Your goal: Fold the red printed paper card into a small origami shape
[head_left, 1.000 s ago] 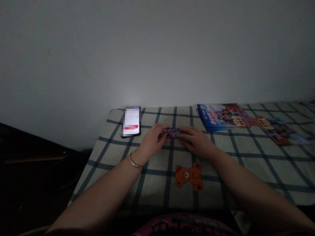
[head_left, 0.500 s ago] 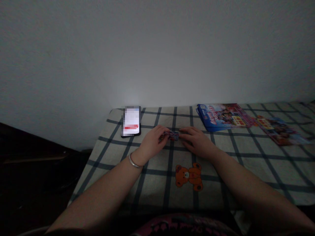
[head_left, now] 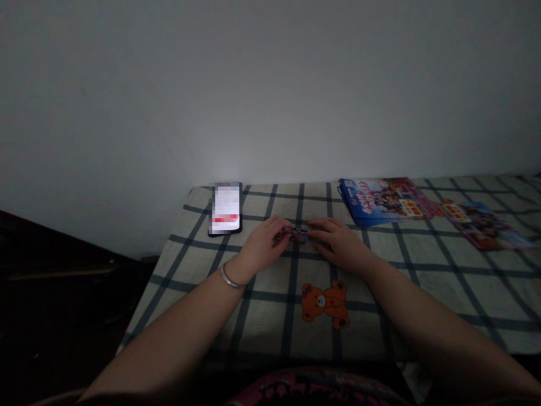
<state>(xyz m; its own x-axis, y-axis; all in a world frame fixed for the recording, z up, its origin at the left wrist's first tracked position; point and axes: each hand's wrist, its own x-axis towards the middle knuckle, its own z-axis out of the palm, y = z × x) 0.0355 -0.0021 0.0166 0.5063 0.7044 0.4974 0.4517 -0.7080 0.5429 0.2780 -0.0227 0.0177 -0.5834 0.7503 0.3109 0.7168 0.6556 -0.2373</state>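
Observation:
A small piece of printed paper [head_left: 301, 235], folded by its look, with dark pink and blue print, sits just above the cloth between my two hands. My left hand [head_left: 267, 239] pinches its left end between thumb and fingers, which cover that end. At the other end, the fingers of my right hand [head_left: 336, 239] are apart, the tips at the paper's right edge. Whether they press on it is hard to see in the dim light. A silvery bangle [head_left: 230, 278] circles my left wrist.
A checked tablecloth [head_left: 270, 316] with an orange bear picture [head_left: 324, 304] covers the table against a pale wall [head_left: 270, 90]. A lit phone [head_left: 226, 208] lies back left. Stacked printed flyers [head_left: 380, 200] and another flyer [head_left: 482, 223] lie at the right.
The paper's right end has tilted slightly between my fingers. Both hands stay in nearly the same place.

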